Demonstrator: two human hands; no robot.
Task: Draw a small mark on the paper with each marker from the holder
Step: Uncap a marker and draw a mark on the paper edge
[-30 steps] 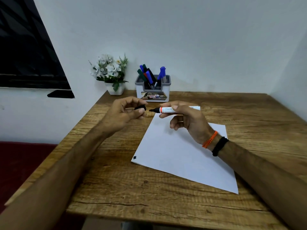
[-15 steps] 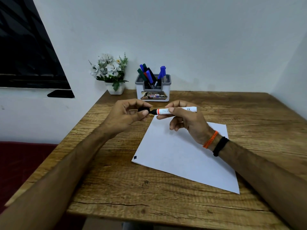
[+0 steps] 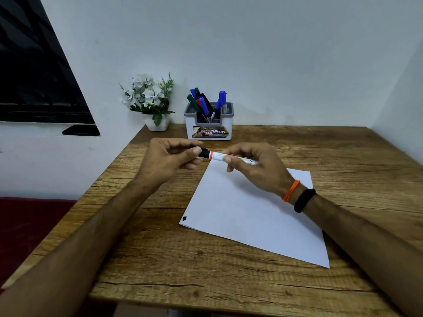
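While both forearms reach in from the near edge, the left hand (image 3: 169,159) curls thumb and fingers round the black cap (image 3: 201,151), and the right hand (image 3: 256,167) pinches the white marker (image 3: 229,157) barrel, held level above the paper's (image 3: 251,216) far corner. Cap sits on the marker end. One sheet, one dark mark (image 3: 185,218) at its 9 o'clock corner. Holder (image 3: 208,126) at 12 o'clock: roughly seven markers, exact count unclear. One flower pot (image 3: 157,123) at 11. Two wristbands (image 3: 297,196), right wrist.
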